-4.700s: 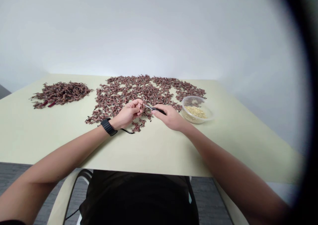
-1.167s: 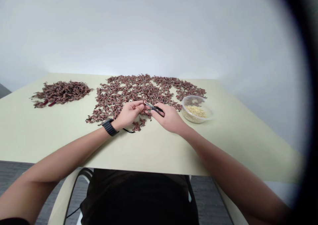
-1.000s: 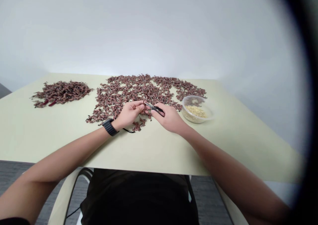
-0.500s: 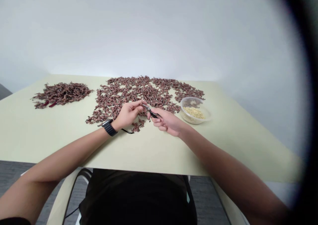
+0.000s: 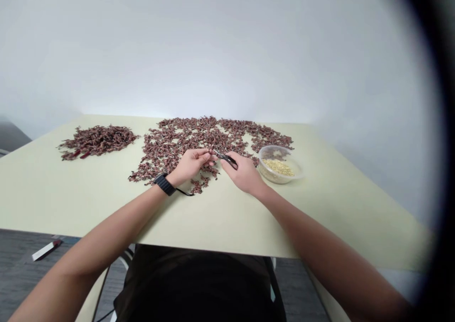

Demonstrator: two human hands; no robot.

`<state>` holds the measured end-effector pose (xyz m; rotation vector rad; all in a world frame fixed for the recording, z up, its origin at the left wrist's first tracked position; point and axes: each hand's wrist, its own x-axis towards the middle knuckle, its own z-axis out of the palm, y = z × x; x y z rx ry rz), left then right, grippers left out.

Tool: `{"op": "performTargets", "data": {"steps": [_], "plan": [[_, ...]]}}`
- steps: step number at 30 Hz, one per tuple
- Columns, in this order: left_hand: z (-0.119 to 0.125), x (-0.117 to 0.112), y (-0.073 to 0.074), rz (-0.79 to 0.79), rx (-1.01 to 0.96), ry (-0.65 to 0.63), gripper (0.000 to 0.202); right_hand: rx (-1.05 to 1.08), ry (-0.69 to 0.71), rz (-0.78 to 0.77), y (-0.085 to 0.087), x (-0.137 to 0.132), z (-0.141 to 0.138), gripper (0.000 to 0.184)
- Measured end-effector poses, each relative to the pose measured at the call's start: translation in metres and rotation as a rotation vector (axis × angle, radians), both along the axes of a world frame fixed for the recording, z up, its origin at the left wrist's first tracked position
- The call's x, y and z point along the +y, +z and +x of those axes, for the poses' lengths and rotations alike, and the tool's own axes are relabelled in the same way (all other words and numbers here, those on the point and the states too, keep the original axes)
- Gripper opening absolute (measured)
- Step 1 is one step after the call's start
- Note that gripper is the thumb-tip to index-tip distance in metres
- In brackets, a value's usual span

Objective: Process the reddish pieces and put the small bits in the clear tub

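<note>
**Q:** What was the main surface, and what lay on it?

**A:** A pale green table [image 5: 220, 218] stood before the seated person. A wide spread of reddish-brown sprigs [image 5: 199, 135] covered its far middle, laid out thinly with gaps of bare tabletop between them, apparently so that pieces could be picked out singly.

**Q:** Anything set apart from that spread?

**A:** Yes. A denser heap of similar sprigs [image 5: 97, 141] lay well to the left, apparently kept separate on purpose. To the right, just beside the spread, stood a clear plastic bowl [image 5: 284, 180], within easy reach of the right hand. It held pale yellow bits [image 5: 279, 167].

**Q:** State of the hands?

**A:** Both were raised together over the near edge of the spread, which suggested close work. The right hand [image 5: 245, 174] gripped small black-handled snips [image 5: 227, 159] in a narrow hold, with the tips pointing toward the left hand. The left hand [image 5: 192, 163] had its fingers drawn in narrowly near those tips. Whether they held a small piece, I cannot tell; it was too small to see.

**Q:** Anything on the wrist?

**A:** A black watch [image 5: 164, 184] on the left wrist, with a thin black cord [image 5: 185, 192] lying on the table just beside it.
</note>
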<state>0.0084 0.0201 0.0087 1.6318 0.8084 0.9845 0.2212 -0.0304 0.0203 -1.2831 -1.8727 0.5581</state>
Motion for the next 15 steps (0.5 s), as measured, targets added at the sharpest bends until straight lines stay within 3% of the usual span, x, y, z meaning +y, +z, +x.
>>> {"op": "performTargets", "data": {"steps": [5,10,15], "plan": [[-0.002,-0.009,-0.013,-0.058,-0.023,-0.067,0.043,-0.132,0.038,0.136,-0.005,-0.001,-0.002,0.027],[0.000,-0.016,-0.016,-0.068,-0.046,-0.085,0.044,-0.182,0.051,0.194,-0.009,-0.001,-0.004,0.022],[0.006,-0.020,-0.016,-0.193,-0.209,-0.094,0.038,-0.221,0.032,0.215,-0.012,0.002,0.000,0.032]]}}
